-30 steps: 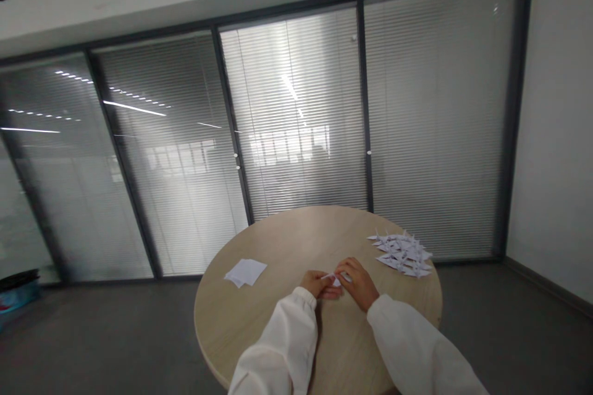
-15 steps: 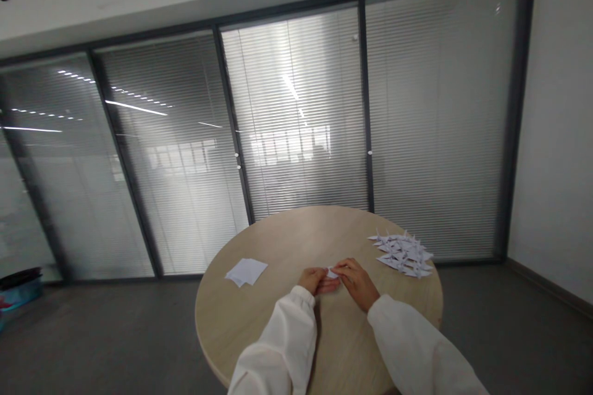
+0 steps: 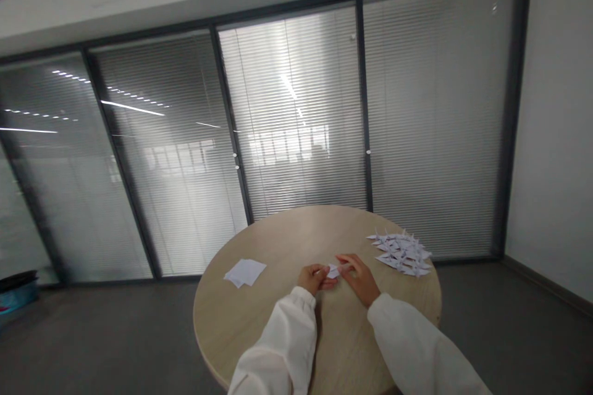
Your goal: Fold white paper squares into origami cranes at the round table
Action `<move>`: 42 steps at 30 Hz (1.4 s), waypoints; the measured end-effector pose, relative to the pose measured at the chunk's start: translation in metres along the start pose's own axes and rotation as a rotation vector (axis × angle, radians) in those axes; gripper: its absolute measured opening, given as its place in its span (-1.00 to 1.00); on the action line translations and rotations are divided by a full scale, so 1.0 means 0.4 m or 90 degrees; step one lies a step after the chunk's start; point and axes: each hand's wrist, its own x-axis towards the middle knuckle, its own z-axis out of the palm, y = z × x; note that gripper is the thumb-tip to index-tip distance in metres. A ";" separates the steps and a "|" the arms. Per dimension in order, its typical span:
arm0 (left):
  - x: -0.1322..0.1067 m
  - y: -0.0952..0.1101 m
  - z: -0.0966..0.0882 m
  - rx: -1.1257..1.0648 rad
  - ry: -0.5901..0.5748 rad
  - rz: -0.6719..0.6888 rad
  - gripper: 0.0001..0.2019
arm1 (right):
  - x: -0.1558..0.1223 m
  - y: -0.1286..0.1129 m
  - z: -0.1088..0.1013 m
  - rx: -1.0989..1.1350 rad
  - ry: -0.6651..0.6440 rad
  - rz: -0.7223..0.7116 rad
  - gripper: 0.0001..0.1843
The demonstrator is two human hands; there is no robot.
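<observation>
A small folded piece of white paper [image 3: 333, 271] is held between my two hands above the round wooden table [image 3: 259, 333]. My left hand [image 3: 315, 278] pinches its left side between thumb and fingers. From the right, my right hand [image 3: 356, 274] grips the other side with its fingertips. The fingers cover part of the paper, so its exact folded shape cannot be made out. Right of my hands lies a cluster of several white folded paper cranes [image 3: 402, 253]. To the left sits a small stack of square white paper sheets [image 3: 245, 272], slightly fanned out.
Behind the table stands a glass partition [image 3: 296, 111] with blinds and dark frames. A white wall [image 3: 551, 136] rises on the right. On the grey floor at far left is a blue container [image 3: 19, 293] with a dark rim.
My right hand's fingers have shifted slightly on the paper, and more of it shows between the hands. My left hand stays nearly in place. The view has moved a little.
</observation>
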 end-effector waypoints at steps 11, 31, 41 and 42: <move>-0.013 0.002 0.012 0.070 -0.004 0.035 -0.56 | -0.003 0.022 0.010 0.062 -0.096 0.168 -0.67; -0.005 -0.005 0.008 0.038 -0.039 0.014 -0.55 | 0.000 0.022 0.005 0.085 -0.089 0.155 -0.70; -0.013 0.000 0.012 0.053 -0.047 0.008 -0.50 | -0.001 0.033 0.007 0.060 -0.104 0.155 -0.71; -0.013 0.000 0.012 0.054 -0.048 0.009 -0.49 | -0.001 0.031 0.007 0.061 -0.105 0.153 -0.71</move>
